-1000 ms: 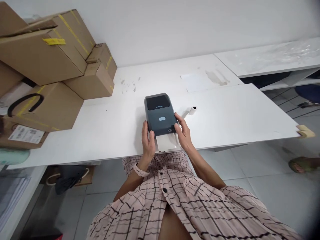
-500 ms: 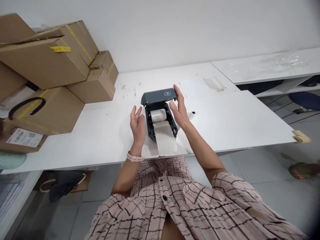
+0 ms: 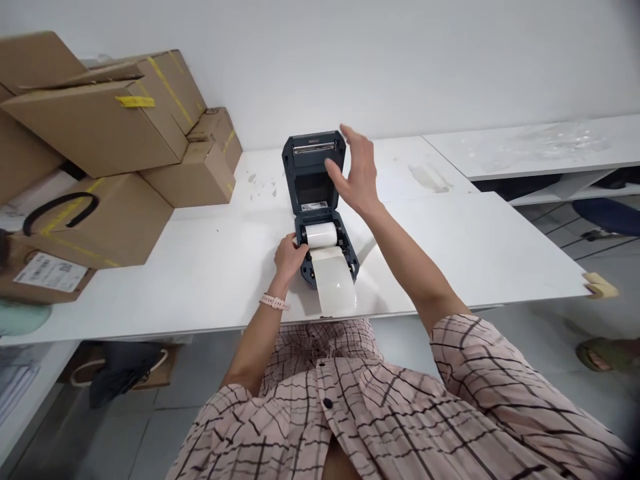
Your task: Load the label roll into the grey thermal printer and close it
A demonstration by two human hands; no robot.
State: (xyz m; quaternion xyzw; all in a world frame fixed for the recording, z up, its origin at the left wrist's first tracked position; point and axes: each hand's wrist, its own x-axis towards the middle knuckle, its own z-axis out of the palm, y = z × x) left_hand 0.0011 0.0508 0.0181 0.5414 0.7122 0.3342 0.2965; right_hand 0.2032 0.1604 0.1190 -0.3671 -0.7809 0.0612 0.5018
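A dark grey label printer stands on the white table with its lid swung up and back. Inside lies a white label roll, and a strip of its label paper runs out over the front to the table edge. My left hand grips the printer's left side, thumb over the rim beside the roll; its other fingers are partly hidden. At the lid's right edge, my right hand is open with fingers and thumb apart, holding nothing.
Stacked cardboard boxes fill the table's left side, against the wall. A second white table with clear plastic on it adjoins at the right. A yellowish corner guard sits on the right table corner. Beyond it is a dark blue stool.
The printer lid has swung from half raised to fully open. My right hand rose with it. My left hand moved from hovering beside the printer onto its left side.
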